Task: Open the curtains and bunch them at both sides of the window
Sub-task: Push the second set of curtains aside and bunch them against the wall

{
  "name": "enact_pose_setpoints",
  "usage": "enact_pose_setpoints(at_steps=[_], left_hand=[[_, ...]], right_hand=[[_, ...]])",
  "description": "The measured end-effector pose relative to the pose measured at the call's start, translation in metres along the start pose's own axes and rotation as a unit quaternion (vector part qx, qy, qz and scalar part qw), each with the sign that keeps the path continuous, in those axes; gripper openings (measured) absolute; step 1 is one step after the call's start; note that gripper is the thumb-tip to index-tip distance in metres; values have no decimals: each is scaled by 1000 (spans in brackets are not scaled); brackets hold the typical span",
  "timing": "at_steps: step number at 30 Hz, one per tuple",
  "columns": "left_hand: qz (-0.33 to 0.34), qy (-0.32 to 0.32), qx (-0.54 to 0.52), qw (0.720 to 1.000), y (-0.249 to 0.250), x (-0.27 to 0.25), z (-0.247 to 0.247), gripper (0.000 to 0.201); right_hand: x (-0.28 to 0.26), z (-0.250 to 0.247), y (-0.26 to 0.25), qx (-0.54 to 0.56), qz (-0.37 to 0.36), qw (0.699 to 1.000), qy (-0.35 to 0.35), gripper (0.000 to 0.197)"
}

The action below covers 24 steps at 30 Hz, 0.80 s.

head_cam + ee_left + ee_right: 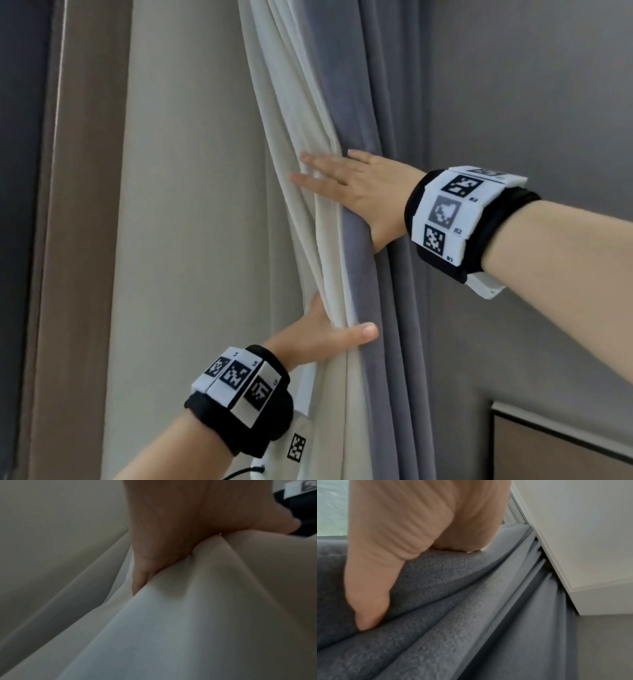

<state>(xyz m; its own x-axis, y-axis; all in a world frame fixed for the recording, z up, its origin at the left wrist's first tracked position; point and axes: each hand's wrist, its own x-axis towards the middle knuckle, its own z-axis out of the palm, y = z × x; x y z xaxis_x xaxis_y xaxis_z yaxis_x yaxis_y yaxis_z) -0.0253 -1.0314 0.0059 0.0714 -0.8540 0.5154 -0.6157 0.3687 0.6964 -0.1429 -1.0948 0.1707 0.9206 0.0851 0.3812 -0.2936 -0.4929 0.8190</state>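
A white sheer curtain hangs gathered in folds beside a blue-grey heavy curtain. My right hand lies flat across both at mid height, its straight fingers spread over the white folds and the palm on the grey fold. The right wrist view shows its thumb lying along the grey curtain. Lower down, my left hand grips the bundle, with the thumb in front and the fingers tucked behind the white folds. The left wrist view shows that hand sunk into the white curtain.
A flat pale panel of curtain and a brown strip lie to the left. A grey wall is on the right, with a wooden piece of furniture at the bottom right. Window glass and a white cornice show in the right wrist view.
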Motion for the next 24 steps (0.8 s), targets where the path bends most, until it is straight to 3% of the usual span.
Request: enact_pose_setpoints(at_steps=[3, 7, 15, 21, 22, 24], left_hand=[[31, -38, 8, 999, 10, 14, 14, 116], [51, -48, 7, 998, 5, 34, 25, 105], [76, -58, -15, 995, -19, 77, 33, 107], [65, -61, 9, 996, -47, 99, 18, 59], [65, -52, 15, 996, -53, 102, 12, 61], [52, 29, 54, 997, -65, 106, -4, 87]], right_hand=[[3, 4, -6, -59, -37, 997, 14, 129], [5, 18, -5, -145, -77, 986, -32, 106], [9, 60, 19, -151, -36, 978, -138, 61], [9, 103, 42, -144, 4, 976, -162, 51], [10, 111, 44, -142, 9, 976, -163, 51], [12, 125, 48, -138, 18, 977, -163, 51]])
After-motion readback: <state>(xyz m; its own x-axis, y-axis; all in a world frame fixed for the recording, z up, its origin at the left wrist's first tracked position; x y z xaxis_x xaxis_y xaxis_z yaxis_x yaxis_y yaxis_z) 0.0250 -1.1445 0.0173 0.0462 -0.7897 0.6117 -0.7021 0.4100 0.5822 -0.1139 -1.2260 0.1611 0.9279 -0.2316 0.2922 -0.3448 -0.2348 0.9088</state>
